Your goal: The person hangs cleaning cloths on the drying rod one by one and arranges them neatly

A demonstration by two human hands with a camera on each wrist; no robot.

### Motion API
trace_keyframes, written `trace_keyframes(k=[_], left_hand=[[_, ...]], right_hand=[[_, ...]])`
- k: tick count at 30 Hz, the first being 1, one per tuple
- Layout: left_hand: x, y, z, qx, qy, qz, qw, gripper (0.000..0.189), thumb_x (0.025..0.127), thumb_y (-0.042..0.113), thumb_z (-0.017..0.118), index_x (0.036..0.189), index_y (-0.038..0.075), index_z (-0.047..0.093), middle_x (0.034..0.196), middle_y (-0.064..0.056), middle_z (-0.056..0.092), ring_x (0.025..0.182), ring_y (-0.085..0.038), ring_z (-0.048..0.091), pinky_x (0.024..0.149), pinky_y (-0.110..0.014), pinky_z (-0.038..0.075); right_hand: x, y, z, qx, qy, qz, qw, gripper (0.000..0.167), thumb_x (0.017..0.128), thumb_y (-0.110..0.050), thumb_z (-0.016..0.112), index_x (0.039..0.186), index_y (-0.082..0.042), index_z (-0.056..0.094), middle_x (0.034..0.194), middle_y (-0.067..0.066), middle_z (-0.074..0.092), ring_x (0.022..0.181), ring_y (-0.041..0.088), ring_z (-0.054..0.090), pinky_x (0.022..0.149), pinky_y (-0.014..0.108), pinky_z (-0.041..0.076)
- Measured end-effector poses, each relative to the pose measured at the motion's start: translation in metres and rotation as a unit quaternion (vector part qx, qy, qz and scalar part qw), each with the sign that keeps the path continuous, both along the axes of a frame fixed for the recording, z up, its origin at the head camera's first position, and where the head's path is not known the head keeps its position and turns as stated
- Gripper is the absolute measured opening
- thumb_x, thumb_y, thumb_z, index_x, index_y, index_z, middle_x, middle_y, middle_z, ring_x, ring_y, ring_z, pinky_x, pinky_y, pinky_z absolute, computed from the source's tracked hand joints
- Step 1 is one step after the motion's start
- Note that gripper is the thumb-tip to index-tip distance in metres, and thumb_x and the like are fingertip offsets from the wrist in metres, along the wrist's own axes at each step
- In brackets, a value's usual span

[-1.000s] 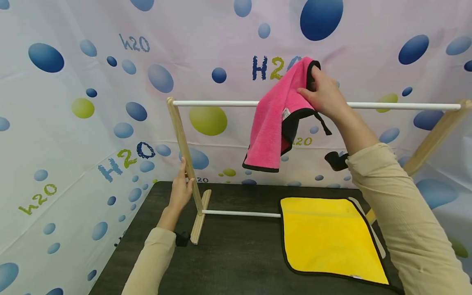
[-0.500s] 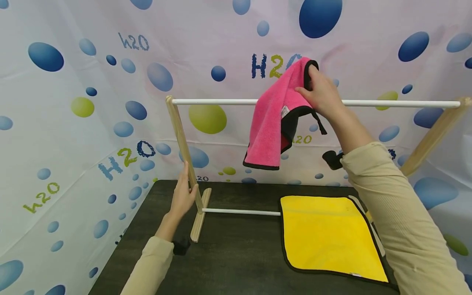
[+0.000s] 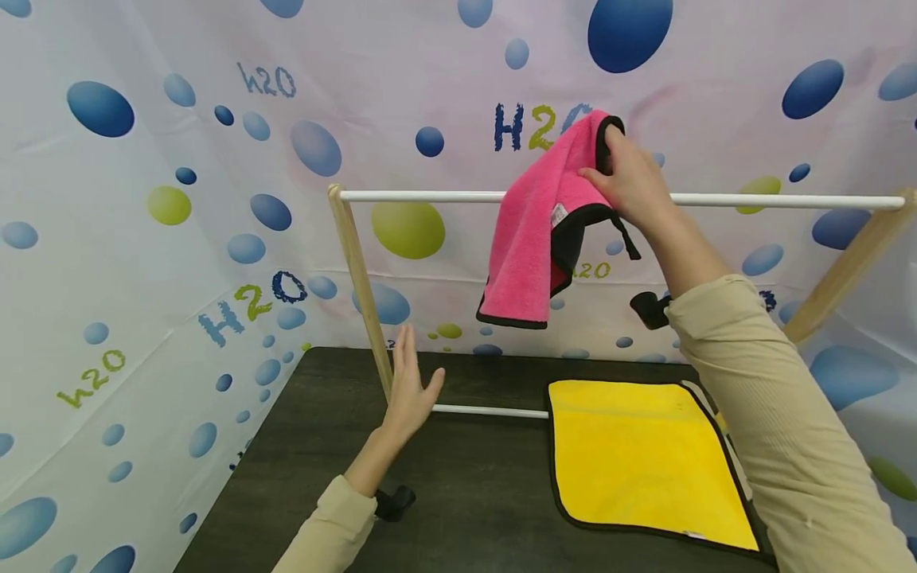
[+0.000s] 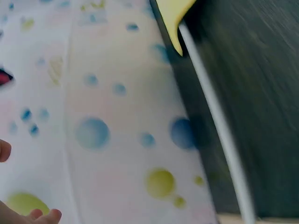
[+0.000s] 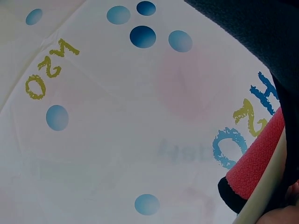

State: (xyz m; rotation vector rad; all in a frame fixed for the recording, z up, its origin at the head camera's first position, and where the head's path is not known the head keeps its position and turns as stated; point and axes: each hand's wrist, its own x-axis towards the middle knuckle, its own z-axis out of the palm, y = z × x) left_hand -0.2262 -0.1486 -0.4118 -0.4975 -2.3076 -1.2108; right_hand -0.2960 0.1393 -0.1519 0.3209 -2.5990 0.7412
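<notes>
Since the earlier frame, your left hand (image 3: 410, 394) has moved rightward, off the wooden left post (image 3: 361, 286); your right hand (image 3: 634, 179) and the pink cloth (image 3: 526, 239) keep practically the same position.

Left hand: lower centre-left of the frame, fingers (image 3: 406, 350) straight and released, thumb spread to the right. It overlaps the foot of the left post in the head view; whether any contact remains, you cannot tell.

Right hand: upper right of centre, fingers and thumb grasping the pink cloth by its black-edged top, above the white upper rod (image 3: 774, 200). The cloth hangs down and leftward from your grip, crossing in front of the rod; a white tag, a dark underside and a black loop are visible. Whether the rod bears any of its weight, you cannot tell.

Lower right: yellow cloth (image 3: 645, 461), black-bordered, spread flat on the dark surface (image 3: 466, 493). The white lower rod (image 3: 494, 411) runs from near your left hand to its left edge. The wooden right post (image 3: 845, 278) slants at far right, partly behind your sleeve (image 3: 781, 406).
</notes>
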Motion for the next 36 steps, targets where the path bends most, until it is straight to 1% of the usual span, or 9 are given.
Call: trace_keyframes(k=[4, 7, 10, 12, 16, 21, 28, 32, 36], left_hand=[[0.01, 0.028, 0.015, -0.006, 0.019, -0.061, 0.998, 0.073, 0.089, 0.011, 0.054, 0.145, 0.0, 0.009, 0.149, -0.019, 0.007, 0.136, -0.035, 0.013, 0.103, -0.056, 0.023], [0.017, 0.045, 0.024, -0.008, 0.035, -0.108, 0.9935, 0.071, 0.088, 0.009, 0.055, 0.145, -0.001, 0.014, 0.149, -0.018, 0.012, 0.136, -0.032, 0.016, 0.104, -0.054, 0.024], [0.02, 0.059, 0.029, -0.026, 0.06, -0.14, 0.9879, 0.069, 0.087, 0.009, 0.056, 0.143, -0.002, 0.018, 0.148, -0.018, 0.017, 0.135, -0.03, 0.021, 0.105, -0.05, 0.025], [0.021, 0.066, 0.033, -0.038, 0.077, -0.156, 0.9841, 0.069, 0.086, 0.01, 0.056, 0.143, -0.002, 0.019, 0.147, -0.019, 0.019, 0.135, -0.029, 0.023, 0.106, -0.047, 0.025], [0.023, 0.078, 0.044, -0.046, 0.098, -0.172, 0.9791, 0.067, 0.086, 0.01, 0.057, 0.142, 0.0, 0.023, 0.145, -0.018, 0.023, 0.133, -0.028, 0.026, 0.107, -0.044, 0.026], [0.026, 0.088, 0.058, -0.054, 0.11, -0.182, 0.9755, 0.065, 0.086, 0.01, 0.058, 0.141, 0.001, 0.025, 0.144, -0.019, 0.026, 0.13, -0.029, 0.028, 0.105, -0.044, 0.027], [0.029, 0.102, 0.066, -0.088, 0.132, -0.192, 0.9684, 0.064, 0.085, 0.01, 0.06, 0.139, -0.001, 0.028, 0.14, -0.019, 0.03, 0.126, -0.028, 0.032, 0.105, -0.039, 0.028], [0.035, 0.102, 0.074, -0.075, 0.126, -0.203, 0.9682, 0.064, 0.085, 0.01, 0.059, 0.139, 0.001, 0.026, 0.141, -0.018, 0.03, 0.126, -0.028, 0.032, 0.105, -0.039, 0.028], [0.038, 0.092, 0.091, -0.038, 0.13, -0.218, 0.9664, 0.066, 0.084, 0.008, 0.059, 0.139, -0.001, 0.024, 0.142, -0.02, 0.028, 0.129, -0.029, 0.03, 0.107, -0.042, 0.026]], right_hand=[[0.0, 0.001, 0.0, 0.005, 0.0, -0.004, 1.0, 0.035, 0.091, -0.022, 0.052, 0.11, 0.002, 0.036, 0.082, 0.016, 0.043, 0.08, 0.031, 0.046, 0.062, 0.035, 0.035], [0.0, 0.001, 0.0, 0.005, 0.001, -0.005, 1.0, 0.034, 0.091, -0.022, 0.052, 0.11, 0.002, 0.037, 0.081, 0.016, 0.043, 0.08, 0.03, 0.046, 0.062, 0.035, 0.035], [0.0, 0.001, -0.001, 0.006, 0.004, -0.004, 1.0, 0.034, 0.091, -0.022, 0.052, 0.109, 0.002, 0.037, 0.081, 0.016, 0.043, 0.08, 0.03, 0.045, 0.062, 0.035, 0.034], [0.001, 0.001, -0.001, 0.004, 0.006, -0.003, 1.0, 0.034, 0.091, -0.022, 0.052, 0.109, 0.002, 0.037, 0.081, 0.016, 0.042, 0.08, 0.031, 0.046, 0.062, 0.035, 0.034], [0.001, 0.001, -0.001, 0.001, 0.012, -0.002, 0.9999, 0.033, 0.091, -0.022, 0.053, 0.107, 0.002, 0.037, 0.079, 0.016, 0.042, 0.079, 0.031, 0.045, 0.062, 0.036, 0.034], [0.0, 0.002, -0.002, 0.003, 0.01, -0.001, 0.9999, 0.034, 0.091, -0.022, 0.053, 0.108, 0.002, 0.036, 0.079, 0.015, 0.041, 0.079, 0.03, 0.044, 0.061, 0.035, 0.034], [0.001, 0.004, -0.002, 0.008, 0.026, -0.004, 0.9996, 0.032, 0.091, -0.021, 0.053, 0.105, 0.002, 0.037, 0.075, 0.014, 0.04, 0.074, 0.031, 0.043, 0.06, 0.036, 0.031], [0.001, 0.003, -0.002, 0.011, 0.036, -0.001, 0.9993, 0.031, 0.09, -0.02, 0.054, 0.104, 0.002, 0.038, 0.075, 0.014, 0.041, 0.076, 0.033, 0.045, 0.062, 0.037, 0.03], [0.0, 0.003, -0.003, 0.004, 0.038, 0.002, 0.9993, 0.032, 0.09, -0.02, 0.054, 0.107, 0.003, 0.038, 0.076, 0.016, 0.041, 0.079, 0.033, 0.045, 0.063, 0.037, 0.031]])
